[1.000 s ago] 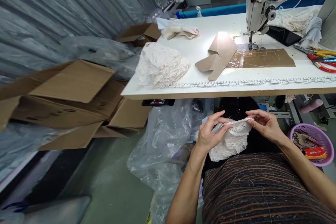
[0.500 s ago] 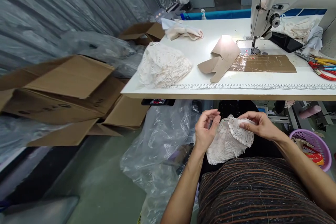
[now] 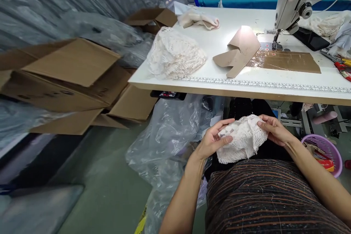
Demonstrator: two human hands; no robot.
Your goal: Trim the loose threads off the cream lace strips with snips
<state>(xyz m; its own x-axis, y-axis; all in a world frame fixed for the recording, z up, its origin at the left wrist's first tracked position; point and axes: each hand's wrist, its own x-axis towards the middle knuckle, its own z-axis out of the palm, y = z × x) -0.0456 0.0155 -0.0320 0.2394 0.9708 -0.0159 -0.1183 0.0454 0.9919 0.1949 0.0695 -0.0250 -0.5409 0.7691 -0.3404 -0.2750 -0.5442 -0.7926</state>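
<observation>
- The left hand [image 3: 212,139] grasps the left side of a white lace fabric piece [image 3: 242,139], with the thumb laid on the near face and the fingers at the upper edge.
- The right hand [image 3: 275,129] pinches the upper right part of the same piece between thumb and fingers.
- The lace fabric piece is located between the hands, above the person's lap, in front of the dark striped garment [image 3: 263,197]. It is bunched, with folds at its right side.
- The table [image 3: 208,88] is positioned beyond the hands; its front edge carries a printed ruler scale [image 3: 246,83].
- A heap of white lace fabric [image 3: 175,55] rests on the table, beyond and to the left of the left hand. A folded pale cloth [image 3: 199,20] lies farther back.
- A brown cardboard cutout [image 3: 241,49] lies on the table beyond the hands, touching a brown taped strip [image 3: 293,62].
- The sewing machine [image 3: 292,7] stands beyond and to the right of the right hand, its presser foot located near the strip.
- A purple basket [image 3: 338,157] is situated to the right of the right hand, below table level.
- Clear plastic sheeting [image 3: 170,128] hangs to the left of the left hand. An open cardboard box [image 3: 74,62] is located farther left.
</observation>
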